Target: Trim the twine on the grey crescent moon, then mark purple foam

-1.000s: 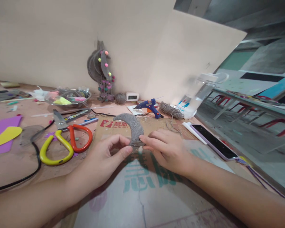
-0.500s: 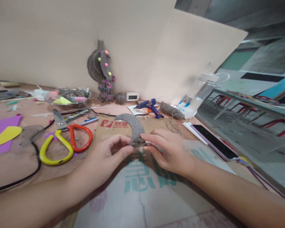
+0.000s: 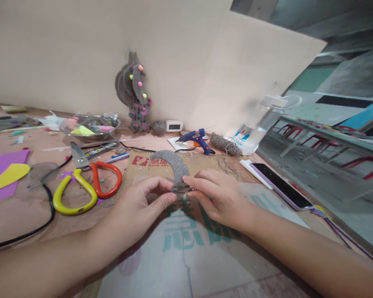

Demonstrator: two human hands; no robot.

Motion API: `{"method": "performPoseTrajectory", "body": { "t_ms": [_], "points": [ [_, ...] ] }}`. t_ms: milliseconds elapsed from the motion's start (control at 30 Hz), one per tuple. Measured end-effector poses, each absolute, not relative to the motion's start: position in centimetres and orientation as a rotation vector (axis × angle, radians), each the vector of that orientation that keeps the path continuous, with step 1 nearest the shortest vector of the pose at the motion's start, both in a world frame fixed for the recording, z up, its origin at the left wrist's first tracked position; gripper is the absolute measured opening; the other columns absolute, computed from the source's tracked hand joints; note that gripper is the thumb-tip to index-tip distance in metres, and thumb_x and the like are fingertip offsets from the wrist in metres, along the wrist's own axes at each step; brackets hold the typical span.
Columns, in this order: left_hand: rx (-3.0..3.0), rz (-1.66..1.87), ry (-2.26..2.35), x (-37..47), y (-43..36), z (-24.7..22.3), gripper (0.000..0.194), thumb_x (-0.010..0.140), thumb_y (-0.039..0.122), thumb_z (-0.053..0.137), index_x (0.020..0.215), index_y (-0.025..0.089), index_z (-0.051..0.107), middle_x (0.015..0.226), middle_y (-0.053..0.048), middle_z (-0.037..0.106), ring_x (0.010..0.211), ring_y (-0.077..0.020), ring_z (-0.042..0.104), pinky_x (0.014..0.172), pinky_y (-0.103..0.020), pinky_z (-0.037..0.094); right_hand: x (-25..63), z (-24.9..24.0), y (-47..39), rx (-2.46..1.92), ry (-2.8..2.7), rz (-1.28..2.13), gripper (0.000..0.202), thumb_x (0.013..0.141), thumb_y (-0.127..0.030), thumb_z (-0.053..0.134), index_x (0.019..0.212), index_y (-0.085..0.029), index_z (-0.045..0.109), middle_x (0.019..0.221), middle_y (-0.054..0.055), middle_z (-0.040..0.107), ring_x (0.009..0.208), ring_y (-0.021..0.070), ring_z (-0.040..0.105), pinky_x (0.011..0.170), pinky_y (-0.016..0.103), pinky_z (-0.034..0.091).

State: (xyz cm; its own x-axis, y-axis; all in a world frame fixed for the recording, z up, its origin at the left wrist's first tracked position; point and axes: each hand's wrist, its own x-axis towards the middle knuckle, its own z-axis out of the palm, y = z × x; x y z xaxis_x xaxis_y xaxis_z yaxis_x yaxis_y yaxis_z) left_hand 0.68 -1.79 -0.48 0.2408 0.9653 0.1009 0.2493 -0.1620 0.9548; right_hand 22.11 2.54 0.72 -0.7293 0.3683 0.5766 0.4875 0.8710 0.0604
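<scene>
A grey yarn-wrapped crescent (image 3: pixel 174 163) stands over the cardboard sheet (image 3: pixel 143 265), its tip curving up to the left. My left hand (image 3: pixel 149 200) pinches its lower end from the left, thumb and fingers closed on it. From the other side, my right hand (image 3: pixel 216 192) has its thumb and fingertips closed at the same lower end. A small bit of yarn or something thin shows between the two hands, too small to make out.
Scissors (image 3: pixel 104 180) with yellow and red handles lie left, beside a black cable. Behind are a blue glue gun (image 3: pixel 197 140), grey yarn (image 3: pixel 225 145), a tray of craft bits (image 3: pixel 90 128) and a hanging ornament (image 3: pixel 132 87). A phone (image 3: pixel 281 186) lies right.
The fingertips of both hands have shifted very slightly at the lower end of the crescent. Otherwise the view has only moved a little.
</scene>
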Motion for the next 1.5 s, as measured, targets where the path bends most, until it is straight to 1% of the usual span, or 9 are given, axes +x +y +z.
{"method": "performPoseTrajectory", "body": {
  "t_ms": [433, 533, 633, 733, 800, 867, 1033, 1233, 1500],
  "points": [
    [1.590, 0.981, 1.175, 0.9, -1.8, -0.5, 0.010, 0.086, 0.032, 0.056, 0.087, 0.023, 0.059, 0.083, 0.005, 0.063, 0.077, -0.0120, 0.058, 0.069, -0.023, 0.044, 22.2, 0.6, 2.5, -0.619, -2.442, -0.239, 0.020, 0.089, -0.017, 0.051, 0.108, -0.017, 0.059, 0.073, 0.002, 0.058, 0.063, 0.0138, 0.049, 0.056, 0.026, 0.034],
    [1.577, 0.950, 1.165, 0.9, -1.7, -0.3, 0.011, 0.086, 0.032, 0.054, 0.089, 0.023, 0.060, 0.085, 0.004, 0.065, 0.082, -0.0135, 0.059, 0.073, -0.025, 0.044, 22.0, 0.5, 2.2, -0.703, -2.321, -0.036, 0.021, 0.088, -0.019, 0.053, 0.109, -0.020, 0.054, 0.077, 0.001, 0.056, 0.067, 0.0130, 0.050, 0.060, 0.025, 0.038],
    [1.568, 0.942, 1.166, 0.9, -1.5, 0.0, 0.013, 0.087, 0.032, 0.053, 0.089, 0.023, 0.061, 0.087, 0.003, 0.066, 0.085, -0.0152, 0.060, 0.076, -0.026, 0.044, 21.4, 0.7, 1.9, -0.862, -2.052, 0.274, 0.027, 0.084, -0.026, 0.060, 0.107, -0.021, 0.048, 0.079, -0.001, 0.050, 0.067, 0.0117, 0.048, 0.059, 0.023, 0.039],
    [1.570, 0.973, 1.177, 1.0, -1.6, 0.0, 0.012, 0.087, 0.031, 0.053, 0.088, 0.022, 0.061, 0.086, 0.003, 0.065, 0.083, -0.0151, 0.059, 0.075, -0.026, 0.044, 20.7, 1.2, 1.8, -1.012, -1.860, 0.585, 0.021, 0.080, -0.031, 0.062, 0.092, -0.020, 0.048, 0.071, -0.004, 0.044, 0.060, 0.0104, 0.042, 0.054, 0.022, 0.036],
    [1.581, 0.986, 1.159, 1.0, -1.7, -0.1, 0.011, 0.087, 0.031, 0.053, 0.086, 0.022, 0.060, 0.084, 0.003, 0.064, 0.080, -0.0146, 0.059, 0.073, -0.025, 0.044, 20.3, 1.5, 1.8, -1.084, -1.840, 0.755, 0.015, 0.082, -0.032, 0.058, 0.081, -0.019, 0.051, 0.067, -0.003, 0.044, 0.058, 0.0104, 0.041, 0.053, 0.022, 0.035],
    [1.599, 0.992, 1.111, 0.9, -1.7, -0.2, 0.012, 0.087, 0.032, 0.052, 0.087, 0.022, 0.060, 0.085, 0.002, 0.064, 0.080, -0.0149, 0.059, 0.073, -0.026, 0.045, 20.1, 1.8, 1.7, -1.113, -1.862, 0.856, 0.020, 0.084, -0.033, 0.054, 0.070, -0.018, 0.051, 0.063, -0.003, 0.043, 0.057, 0.0100, 0.039, 0.052, 0.022, 0.033],
    [1.619, 0.972, 1.129, 0.9, -1.7, -0.3, 0.024, 0.089, 0.041, 0.047, 0.090, 0.023, 0.062, 0.086, 0.000, 0.065, 0.082, -0.0177, 0.058, 0.073, -0.028, 0.045, 19.9, 1.8, 1.4, -1.102, -1.854, 0.937, 0.029, 0.085, -0.037, 0.052, 0.064, -0.018, 0.047, 0.059, -0.005, 0.036, 0.054, 0.0085, 0.032, 0.050, 0.022, 0.029],
    [1.647, 0.915, 1.170, 0.9, -1.8, 0.0, 0.026, 0.087, 0.041, 0.048, 0.073, 0.021, 0.056, 0.067, 0.003, 0.051, 0.066, -0.0146, 0.050, 0.061, -0.024, 0.040, 19.8, 1.7, 1.1, -1.113, -1.885, 1.014, 0.032, 0.084, -0.042, 0.054, 0.065, -0.018, 0.047, 0.059, -0.005, 0.033, 0.053, 0.0081, 0.030, 0.049, 0.022, 0.027],
    [1.631, 0.912, 1.170, 0.9, -1.9, 0.2, 0.033, 0.090, 0.043, 0.043, 0.066, 0.021, 0.051, 0.064, 0.003, 0.046, 0.063, -0.0136, 0.046, 0.057, -0.024, 0.036, 19.9, 1.6, 1.2, -1.080, -1.862, 1.072, 0.037, 0.085, -0.044, 0.054, 0.061, -0.018, 0.042, 0.058, -0.006, 0.030, 0.052, 0.0075, 0.027, 0.049, 0.022, 0.025]
  ]
}}
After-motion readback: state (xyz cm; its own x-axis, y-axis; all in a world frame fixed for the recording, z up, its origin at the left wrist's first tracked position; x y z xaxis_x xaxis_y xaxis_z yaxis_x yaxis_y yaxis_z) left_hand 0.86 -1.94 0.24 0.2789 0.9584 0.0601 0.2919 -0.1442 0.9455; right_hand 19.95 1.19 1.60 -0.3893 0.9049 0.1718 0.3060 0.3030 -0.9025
